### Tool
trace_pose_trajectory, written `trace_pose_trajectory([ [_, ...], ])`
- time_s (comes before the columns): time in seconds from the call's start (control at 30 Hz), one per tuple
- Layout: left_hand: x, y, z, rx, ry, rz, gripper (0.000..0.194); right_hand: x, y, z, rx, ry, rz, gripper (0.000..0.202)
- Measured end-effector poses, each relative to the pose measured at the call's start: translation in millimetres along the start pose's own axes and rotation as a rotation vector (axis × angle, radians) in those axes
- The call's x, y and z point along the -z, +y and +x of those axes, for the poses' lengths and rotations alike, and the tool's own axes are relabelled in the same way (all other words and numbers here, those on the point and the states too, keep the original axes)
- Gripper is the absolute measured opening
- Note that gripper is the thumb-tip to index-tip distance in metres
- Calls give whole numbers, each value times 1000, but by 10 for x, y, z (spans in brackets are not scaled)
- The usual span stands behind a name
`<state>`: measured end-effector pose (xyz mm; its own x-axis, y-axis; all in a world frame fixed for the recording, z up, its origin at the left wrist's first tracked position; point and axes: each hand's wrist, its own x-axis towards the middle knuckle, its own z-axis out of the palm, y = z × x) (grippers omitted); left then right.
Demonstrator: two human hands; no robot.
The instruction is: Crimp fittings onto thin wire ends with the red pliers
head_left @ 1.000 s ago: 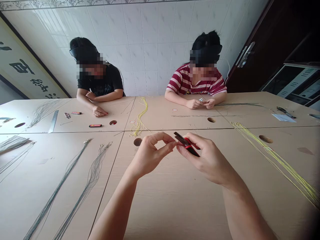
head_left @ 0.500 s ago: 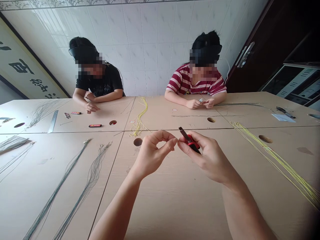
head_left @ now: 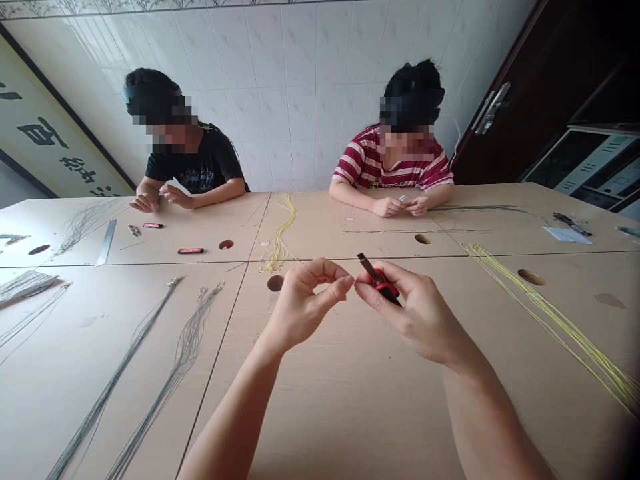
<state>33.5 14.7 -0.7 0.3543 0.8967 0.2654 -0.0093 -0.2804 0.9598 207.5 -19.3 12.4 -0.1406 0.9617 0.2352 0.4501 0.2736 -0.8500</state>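
My left hand (head_left: 313, 297) is raised over the middle of the table, thumb and index finger pinched together; whatever lies between the tips is too small to make out. Close beside it, my right hand (head_left: 417, 307) holds a small red and black tool (head_left: 383, 283), its dark tip pointing up and to the left. The fingertips of both hands almost meet. Beyond them a bundle of yellow cords (head_left: 283, 233) lies on the table. Two bundles of grey-green cords (head_left: 127, 363) stretch across the table on the left.
Two people sit across the table (head_left: 320, 413), one in a black shirt (head_left: 210, 163), one in a striped shirt (head_left: 395, 163). More yellow cords (head_left: 550, 307) lie at the right. A metal ruler (head_left: 106, 242), a red and black lighter (head_left: 191, 251) and round table holes are farther back.
The person in the black shirt has leaned to the left and drawn both hands back to the left. My hands and the tool have hardly moved.
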Motion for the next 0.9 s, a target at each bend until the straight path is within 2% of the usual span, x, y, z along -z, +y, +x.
trace_pose_trajectory([
  [0.17,-11,-26,2,-15,16,20,19,-3,9,0,-25,-11,37,19],
  [0.4,-35,-58,-8,-120,70,150,13,15,25,7,-56,-71,130,22],
  [0.63,39,22,-6,-64,-7,107,27,7,20,20,-31,-40,115,22],
  [0.77,55,16,1,-54,-64,28,15,13,43,8,-13,-10,75,20],
  [0.9,46,6,5,-48,-77,1,15,17,58,2,16,12,37,20],
])
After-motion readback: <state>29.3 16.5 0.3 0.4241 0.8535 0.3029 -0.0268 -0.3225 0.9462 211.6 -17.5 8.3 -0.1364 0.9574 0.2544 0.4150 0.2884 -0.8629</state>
